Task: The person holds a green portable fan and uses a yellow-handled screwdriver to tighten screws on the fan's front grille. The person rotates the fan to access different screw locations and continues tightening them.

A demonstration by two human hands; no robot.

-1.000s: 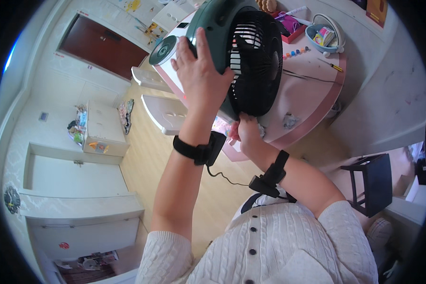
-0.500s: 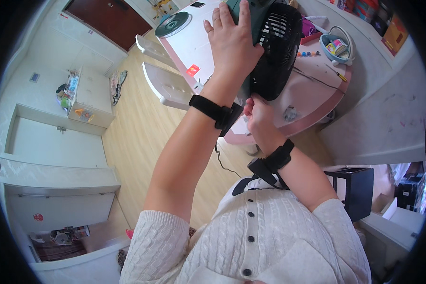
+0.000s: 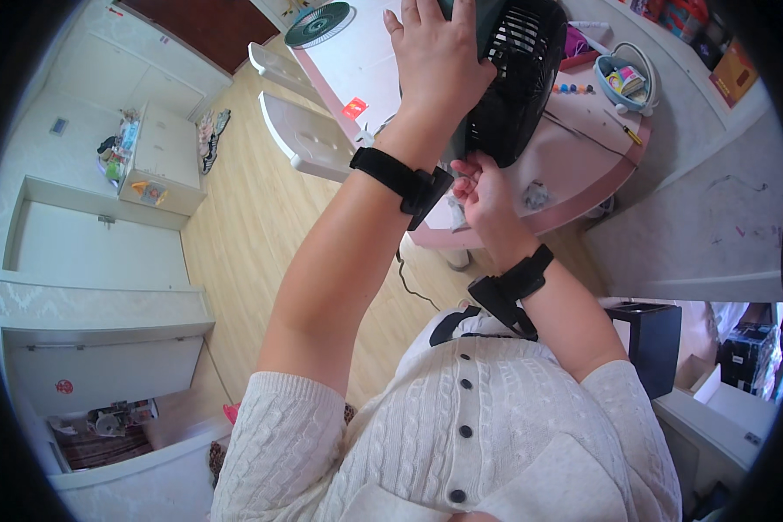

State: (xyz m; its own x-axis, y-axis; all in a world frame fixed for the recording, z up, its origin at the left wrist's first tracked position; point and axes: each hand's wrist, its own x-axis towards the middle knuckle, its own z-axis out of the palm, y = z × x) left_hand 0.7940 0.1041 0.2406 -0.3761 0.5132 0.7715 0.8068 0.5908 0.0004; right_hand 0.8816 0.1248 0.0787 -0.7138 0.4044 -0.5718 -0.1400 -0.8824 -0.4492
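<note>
A fan with a black grille (image 3: pixel 528 83) and dark green body (image 3: pixel 489 30) is tilted at the near part of the table. My left hand (image 3: pixel 439 65) lies on the green body with fingers spread, its thumb beside the grille; some fingertips are cut off by the upper edge. Below, my right hand (image 3: pixel 487 193) has its thumb and index finger closed at the grille's lower rim, the other fingers curled. Whatever they pinch is too small to make out. A round green grille piece (image 3: pixel 319 24) lies at the table's far left.
The pink-edged white table (image 3: pixel 574 204) carries a blue basket (image 3: pixel 625 83), a yellow-and-black pen-like tool (image 3: pixel 632 134), small coloured beads (image 3: pixel 574 89), a crumpled clear wrapper (image 3: pixel 536 195) and a red card (image 3: pixel 354 108). White chairs (image 3: pixel 309 139) stand left. A dark cord (image 3: pixel 413 287) hangs by the table.
The view has shifted slightly. My right hand has moved up a little against the fan's lower rim, its fingers turned more upward. My left hand stays on the green body.
</note>
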